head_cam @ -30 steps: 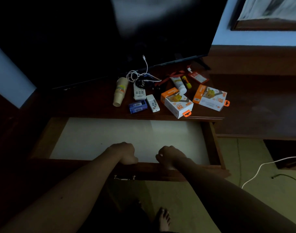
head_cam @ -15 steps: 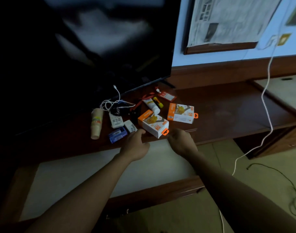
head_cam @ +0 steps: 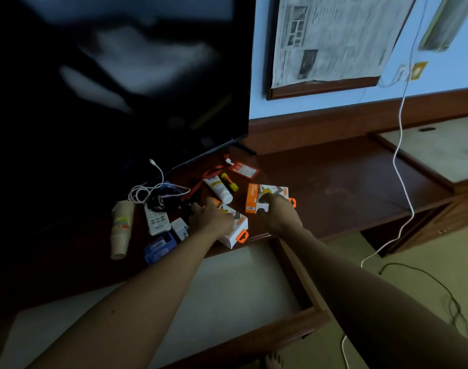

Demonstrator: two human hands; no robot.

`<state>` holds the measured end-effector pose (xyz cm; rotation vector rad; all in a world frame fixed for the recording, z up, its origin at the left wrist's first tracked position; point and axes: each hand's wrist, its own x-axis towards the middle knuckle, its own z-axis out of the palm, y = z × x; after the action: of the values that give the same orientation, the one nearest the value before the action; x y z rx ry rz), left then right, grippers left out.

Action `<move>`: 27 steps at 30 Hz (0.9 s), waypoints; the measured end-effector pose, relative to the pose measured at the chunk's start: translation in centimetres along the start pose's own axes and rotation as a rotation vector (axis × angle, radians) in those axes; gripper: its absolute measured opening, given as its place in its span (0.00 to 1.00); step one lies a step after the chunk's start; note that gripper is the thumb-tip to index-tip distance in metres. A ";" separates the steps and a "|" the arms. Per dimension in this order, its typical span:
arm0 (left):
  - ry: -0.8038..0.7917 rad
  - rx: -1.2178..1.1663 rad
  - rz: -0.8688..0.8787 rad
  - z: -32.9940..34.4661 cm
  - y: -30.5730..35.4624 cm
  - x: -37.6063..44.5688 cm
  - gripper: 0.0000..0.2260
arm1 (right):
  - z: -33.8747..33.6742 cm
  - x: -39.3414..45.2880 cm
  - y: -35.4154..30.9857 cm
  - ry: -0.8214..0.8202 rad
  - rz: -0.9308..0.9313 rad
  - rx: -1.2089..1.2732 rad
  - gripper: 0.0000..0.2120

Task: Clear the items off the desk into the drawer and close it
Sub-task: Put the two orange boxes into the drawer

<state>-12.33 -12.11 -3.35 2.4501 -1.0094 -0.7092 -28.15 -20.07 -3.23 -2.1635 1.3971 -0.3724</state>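
The drawer (head_cam: 257,338) stands pulled out below the dark wooden desk (head_cam: 347,187), its pale bottom bare. My left hand (head_cam: 210,218) curls over the far end of the near orange-and-white box (head_cam: 234,231) at the desk's front edge. My right hand (head_cam: 278,214) grips the far orange-and-white box (head_cam: 254,195). Both boxes rest on the desk. Left of them lie a stack of paper cups (head_cam: 121,227), a white remote (head_cam: 157,219), a small white remote (head_cam: 180,229) and a blue box (head_cam: 159,246). Behind are a white tube (head_cam: 218,187), a yellow stick (head_cam: 229,182) and a red card (head_cam: 243,170).
A large dark TV (head_cam: 121,75) stands at the back of the desk, with a coiled white cable (head_cam: 147,187) and black cords under it. Another white cable (head_cam: 400,155) hangs from the wall across the desk's right end to the floor. My bare foot (head_cam: 274,360) is beneath the drawer.
Both hands left the drawer's front rim and reached up over the open drawer to the desk. Each now rests on one orange-and-white box. My view has swung right and upward.
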 end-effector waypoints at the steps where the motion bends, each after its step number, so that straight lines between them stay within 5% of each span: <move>1: 0.004 0.010 -0.052 0.3 0.5 0.6 0.37 | 0.0 0.9 0.3 -0.010 -0.002 -0.019 0.21; 7: -0.005 0.096 -0.147 3.0 2.8 3.6 0.38 | 0.0 5.7 2.3 -0.050 -0.057 -0.218 0.31; 16: 0.087 0.153 -0.122 5.7 3.0 5.4 0.36 | 0.7 10.7 5.5 -0.345 -0.117 -0.435 0.53; 27: 0.112 0.051 -0.212 6.8 2.3 5.2 0.35 | 1.1 10.7 5.8 -0.206 -0.212 -0.425 0.44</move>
<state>-14.33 -18.56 -9.08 2.6356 -0.7414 -0.6094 -27.42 -31.31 -7.99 -2.6156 1.2167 0.0854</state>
